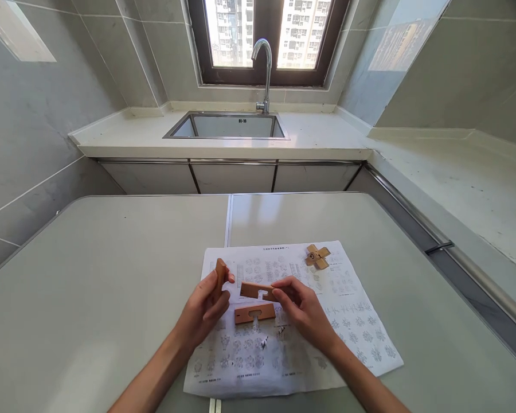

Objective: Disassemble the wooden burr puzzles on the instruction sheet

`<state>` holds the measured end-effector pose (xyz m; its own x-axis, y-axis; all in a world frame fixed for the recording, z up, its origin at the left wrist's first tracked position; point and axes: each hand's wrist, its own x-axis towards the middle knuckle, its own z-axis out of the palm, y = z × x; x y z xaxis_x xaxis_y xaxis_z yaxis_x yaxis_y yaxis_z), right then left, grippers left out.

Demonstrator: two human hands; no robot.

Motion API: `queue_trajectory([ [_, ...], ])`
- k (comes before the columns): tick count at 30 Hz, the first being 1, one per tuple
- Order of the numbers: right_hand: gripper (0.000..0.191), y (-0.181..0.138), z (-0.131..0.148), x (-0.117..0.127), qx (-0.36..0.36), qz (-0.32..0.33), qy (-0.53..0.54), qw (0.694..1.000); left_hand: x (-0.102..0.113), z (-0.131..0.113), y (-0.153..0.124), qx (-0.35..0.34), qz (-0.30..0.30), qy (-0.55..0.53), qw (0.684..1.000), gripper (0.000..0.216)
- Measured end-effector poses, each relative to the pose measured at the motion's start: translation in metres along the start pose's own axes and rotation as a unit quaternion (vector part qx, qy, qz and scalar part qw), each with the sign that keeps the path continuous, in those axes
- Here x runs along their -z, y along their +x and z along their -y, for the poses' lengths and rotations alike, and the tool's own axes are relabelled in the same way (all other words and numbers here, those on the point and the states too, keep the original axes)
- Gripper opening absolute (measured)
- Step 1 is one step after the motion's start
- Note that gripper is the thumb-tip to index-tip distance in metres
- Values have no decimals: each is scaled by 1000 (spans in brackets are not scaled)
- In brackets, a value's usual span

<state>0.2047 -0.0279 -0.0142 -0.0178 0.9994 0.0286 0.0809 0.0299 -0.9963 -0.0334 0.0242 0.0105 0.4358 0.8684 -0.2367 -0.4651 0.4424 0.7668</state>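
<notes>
My left hand [207, 304] is closed around a small wooden puzzle piece [220, 274], whose end sticks up above the fingers. Between the thumb and fingers of my right hand [301, 307] is a notched wooden puzzle piece [250, 290], held by its right end with its cutout facing down. Just below it, another wooden puzzle piece [244, 315] with a slot in its middle lies on the printed sheet [301, 381]. The sheet bears many small line diagrams and is worn through in a few spots.
A cross-shaped brown wooden piece [317, 257] rests at the sheet's upper right corner. The pale table [112, 298] has a seam down its middle. Beyond stand a counter [318, 129] with a sink [226, 137], a faucet [266, 74] and a window [266, 34].
</notes>
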Motion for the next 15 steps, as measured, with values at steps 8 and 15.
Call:
queue_trajectory([
  [8,22,1,-8,-6,55,-13,-127,990,-19,5,-15,-134,146,503,841,27],
  [15,14,-1,-8,-7,72,2,-168,983,-16,14,-18,-263,203,634,698,11],
])
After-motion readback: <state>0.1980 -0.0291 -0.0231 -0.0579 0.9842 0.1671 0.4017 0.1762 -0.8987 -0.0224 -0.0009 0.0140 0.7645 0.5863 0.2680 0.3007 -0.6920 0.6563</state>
